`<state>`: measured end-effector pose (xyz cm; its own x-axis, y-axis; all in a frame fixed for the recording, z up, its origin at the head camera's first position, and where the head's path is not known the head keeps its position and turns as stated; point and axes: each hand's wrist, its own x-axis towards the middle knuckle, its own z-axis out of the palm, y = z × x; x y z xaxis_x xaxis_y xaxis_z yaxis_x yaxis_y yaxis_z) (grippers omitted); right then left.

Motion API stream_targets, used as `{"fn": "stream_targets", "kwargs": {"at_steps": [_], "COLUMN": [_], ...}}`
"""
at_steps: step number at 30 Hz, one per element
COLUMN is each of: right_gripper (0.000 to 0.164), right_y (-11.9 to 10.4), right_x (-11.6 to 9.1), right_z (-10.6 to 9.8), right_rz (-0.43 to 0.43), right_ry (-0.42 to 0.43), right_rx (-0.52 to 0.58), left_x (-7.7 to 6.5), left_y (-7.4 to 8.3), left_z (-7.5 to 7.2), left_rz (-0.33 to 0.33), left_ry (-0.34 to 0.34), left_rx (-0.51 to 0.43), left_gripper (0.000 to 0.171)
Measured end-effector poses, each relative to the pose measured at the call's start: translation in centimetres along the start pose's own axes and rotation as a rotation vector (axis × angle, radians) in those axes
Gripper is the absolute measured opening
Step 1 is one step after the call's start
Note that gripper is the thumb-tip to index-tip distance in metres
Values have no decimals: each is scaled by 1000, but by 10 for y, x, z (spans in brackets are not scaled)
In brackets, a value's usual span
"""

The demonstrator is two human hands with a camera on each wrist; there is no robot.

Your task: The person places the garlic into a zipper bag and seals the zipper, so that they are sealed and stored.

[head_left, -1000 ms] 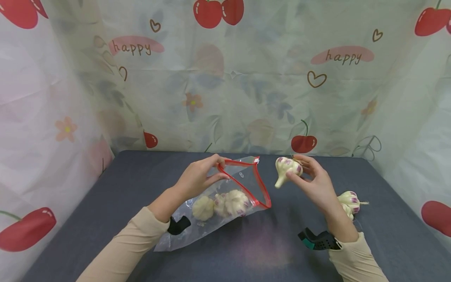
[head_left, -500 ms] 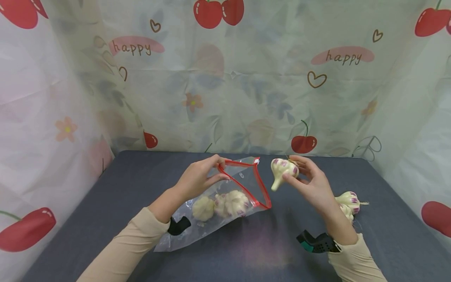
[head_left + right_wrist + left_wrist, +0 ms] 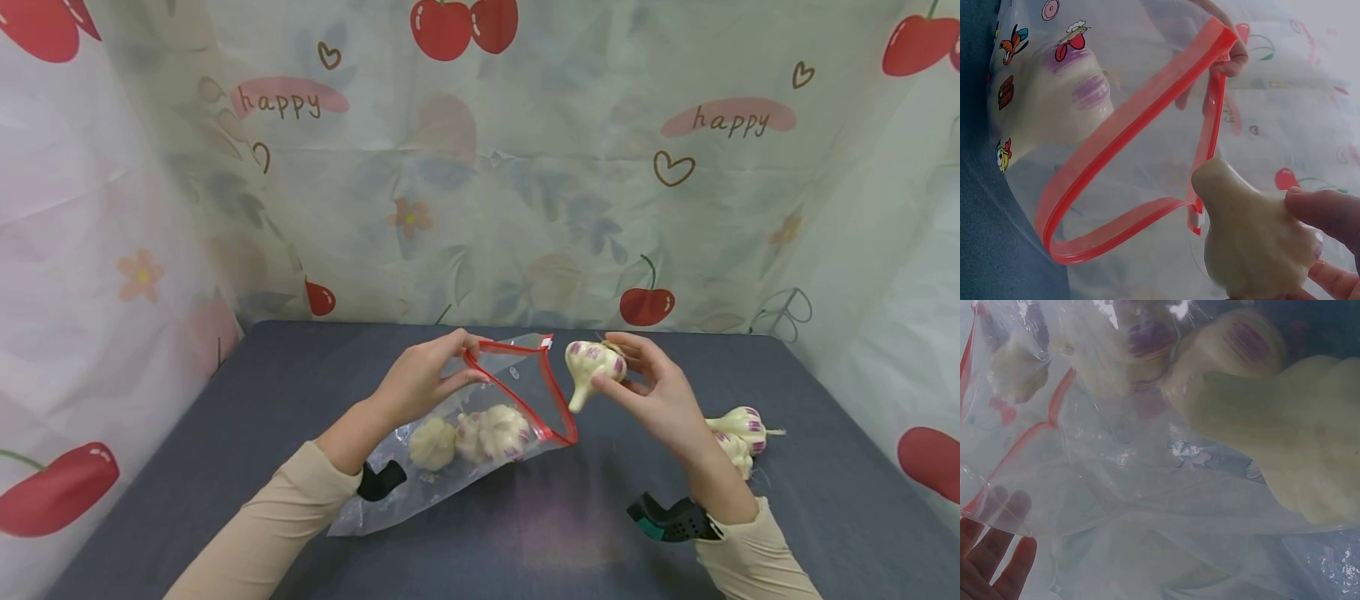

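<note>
My left hand (image 3: 423, 373) pinches the rim of a clear zip bag (image 3: 450, 492), whose red-edged mouth gapes toward the right. Inside the bag lie several garlic bulbs (image 3: 504, 429), seen through the plastic. My right hand (image 3: 656, 396) holds another garlic bulb (image 3: 595, 364) between thumb and fingers, its stem pointing down and left, close to the bag's mouth. In the right wrist view this held bulb (image 3: 1254, 231) is just right of the red zip strip (image 3: 1116, 137). Through the plastic, the left wrist view shows large bulbs (image 3: 1316, 437) near the camera.
More garlic bulbs (image 3: 742, 427) lie on the dark table (image 3: 817, 517) to the right, partly behind my right wrist. A white slider (image 3: 546, 342) sits at the bag's top corner. A printed curtain (image 3: 495, 208) encloses the table at the back and sides.
My right hand has moved left and slightly down with its garlic bulb, bringing it to the bag's mouth. My left hand and the bag have stayed in place.
</note>
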<state>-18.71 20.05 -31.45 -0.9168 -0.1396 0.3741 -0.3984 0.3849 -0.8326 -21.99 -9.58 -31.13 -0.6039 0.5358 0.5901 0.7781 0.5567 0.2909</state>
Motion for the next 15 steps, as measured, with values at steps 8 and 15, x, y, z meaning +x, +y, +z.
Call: {"fn": "stream_targets", "kwargs": {"at_steps": [8, 15], "right_gripper": [53, 52], "right_y": [0, 0], "right_x": [0, 0], "right_z": [6, 11], "right_rz": [-18, -44], "right_ry": [-40, -66], "right_rx": [29, 54], "left_x": [0, 0], "left_y": [-1, -1], "left_z": [0, 0], "left_rz": [10, 10], "left_ry": [7, 6], "left_rx": [8, 7], "left_gripper": [31, 32]}}
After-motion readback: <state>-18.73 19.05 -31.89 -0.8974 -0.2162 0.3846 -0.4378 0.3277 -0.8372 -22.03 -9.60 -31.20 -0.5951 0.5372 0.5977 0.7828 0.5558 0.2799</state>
